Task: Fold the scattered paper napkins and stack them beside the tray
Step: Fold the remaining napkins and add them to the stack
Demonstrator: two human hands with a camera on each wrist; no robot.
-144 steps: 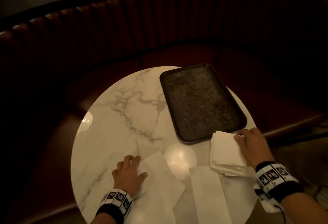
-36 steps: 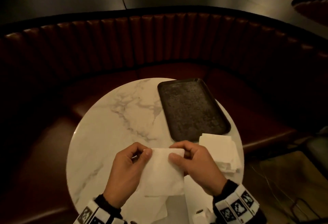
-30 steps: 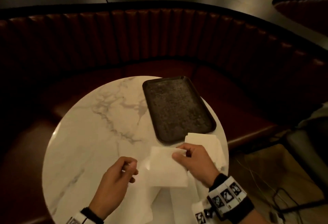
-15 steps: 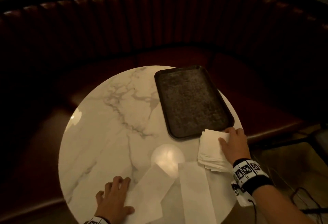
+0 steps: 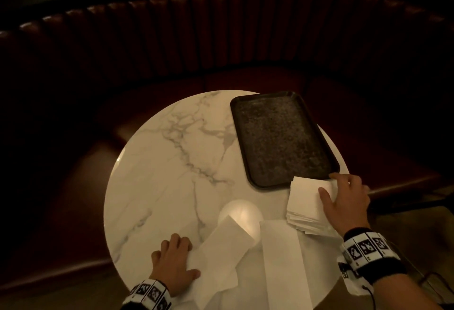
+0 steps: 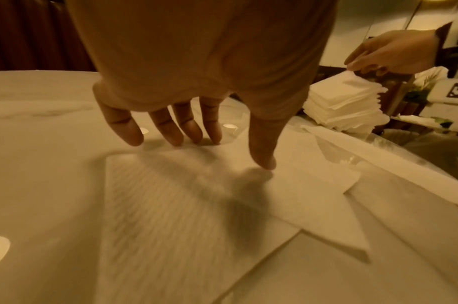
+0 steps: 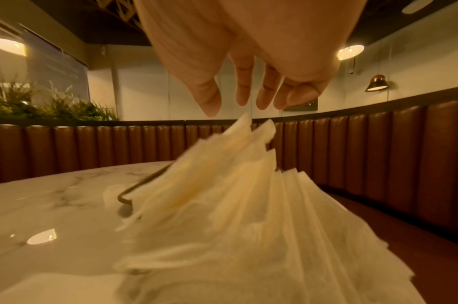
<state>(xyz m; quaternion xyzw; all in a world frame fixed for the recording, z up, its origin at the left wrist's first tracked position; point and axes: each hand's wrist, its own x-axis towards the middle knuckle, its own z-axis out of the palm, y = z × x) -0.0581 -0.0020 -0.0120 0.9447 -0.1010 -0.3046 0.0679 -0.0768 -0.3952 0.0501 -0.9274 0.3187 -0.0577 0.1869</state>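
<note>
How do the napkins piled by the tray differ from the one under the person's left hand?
The stack of folded napkins is small, square and many layers thick; the unfolded napkin is a long single strip lying flat. The stack sits against the tray; the strip lies at the near table edge. Both are white paper.

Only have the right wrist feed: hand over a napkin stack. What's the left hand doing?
Observer: The left hand rests flat, fingers straight, on the edge of an unfolded napkin.
Operator: More to fold?
Observer: At least one more, a long strip lying beside it, nearer the stack.
Operator: Anything on the tray?
Observer: Nothing shows on the tray in the head view. The stack sits at its near end.
</note>
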